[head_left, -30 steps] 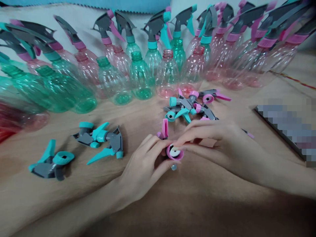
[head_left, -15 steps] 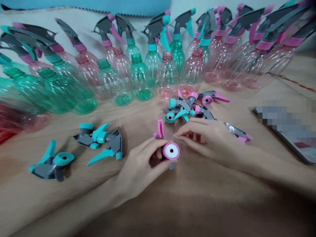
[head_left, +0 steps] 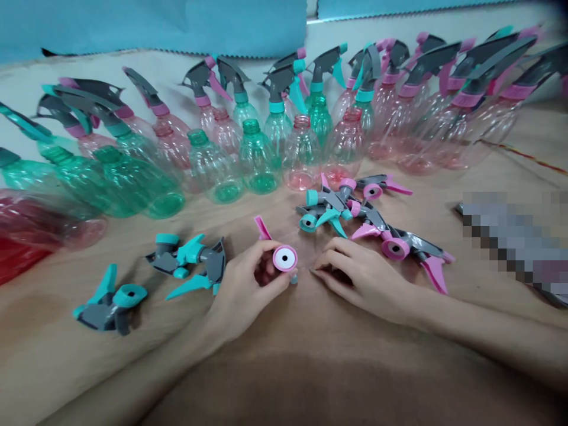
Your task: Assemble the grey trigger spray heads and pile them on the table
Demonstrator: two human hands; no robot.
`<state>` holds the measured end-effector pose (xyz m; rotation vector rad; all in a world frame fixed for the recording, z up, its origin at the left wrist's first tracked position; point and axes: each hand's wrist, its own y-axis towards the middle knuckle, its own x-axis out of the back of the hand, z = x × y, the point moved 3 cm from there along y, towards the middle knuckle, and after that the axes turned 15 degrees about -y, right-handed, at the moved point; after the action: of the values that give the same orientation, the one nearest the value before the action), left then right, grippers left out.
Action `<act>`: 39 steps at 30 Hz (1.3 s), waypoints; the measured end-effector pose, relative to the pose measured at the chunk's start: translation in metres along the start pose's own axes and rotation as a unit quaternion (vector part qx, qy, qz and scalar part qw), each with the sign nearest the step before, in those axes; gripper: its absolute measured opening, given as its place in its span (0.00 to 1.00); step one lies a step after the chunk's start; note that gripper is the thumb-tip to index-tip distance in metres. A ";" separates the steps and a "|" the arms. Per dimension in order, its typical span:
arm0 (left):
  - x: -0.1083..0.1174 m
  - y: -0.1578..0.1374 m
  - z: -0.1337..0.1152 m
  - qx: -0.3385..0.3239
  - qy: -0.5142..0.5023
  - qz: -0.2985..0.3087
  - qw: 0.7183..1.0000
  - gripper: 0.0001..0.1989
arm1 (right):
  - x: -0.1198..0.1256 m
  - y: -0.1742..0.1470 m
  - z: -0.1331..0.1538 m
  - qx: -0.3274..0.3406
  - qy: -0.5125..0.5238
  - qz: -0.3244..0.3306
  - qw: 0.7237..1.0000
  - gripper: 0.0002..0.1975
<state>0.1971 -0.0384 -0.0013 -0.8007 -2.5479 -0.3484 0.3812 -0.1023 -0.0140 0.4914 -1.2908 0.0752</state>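
Note:
My left hand is closed around a grey-and-pink spray trigger head. Its pink collar faces me, showing a white disc with a dark central hole, and the pink lever points up and away. Just to its right, my right hand has thumb and forefinger pressed together above the table; whatever is between the tips is too small or clear to make out. Beyond my right hand lies a pile of turquoise and pink trigger heads. Several turquoise trigger heads lie left of my left hand.
Rows of clear green bottles and pink bottles stand along the back, some capped with trigger heads, others open-necked. A blurred-out flat object lies at the right. A twisted cord runs behind it. Something red sits at far left.
The view has tilted up somewhat. My left hand and its trigger head have shifted left, away from my right hand. My right hand's pinched fingertips are lower in view.

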 end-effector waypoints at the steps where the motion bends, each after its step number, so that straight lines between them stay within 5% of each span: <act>1: 0.000 0.000 -0.001 0.001 0.001 0.000 1.000 0.10 | 0.000 0.000 0.000 0.000 0.000 0.000 1.000 0.08; 30: -0.002 0.000 -0.006 -0.025 0.002 0.007 1.000 0.11 | -0.004 0.000 0.001 0.002 -0.008 0.008 1.000 0.09; 39: -0.003 -0.002 -0.003 -0.047 -0.002 0.023 0.999 0.12 | 0.033 0.005 0.011 -0.010 0.070 -0.037 0.997 0.04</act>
<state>0.1996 -0.0423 -0.0001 -0.8930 -2.5277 -0.4564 0.3796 -0.1094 0.0199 0.5066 -1.1338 0.0347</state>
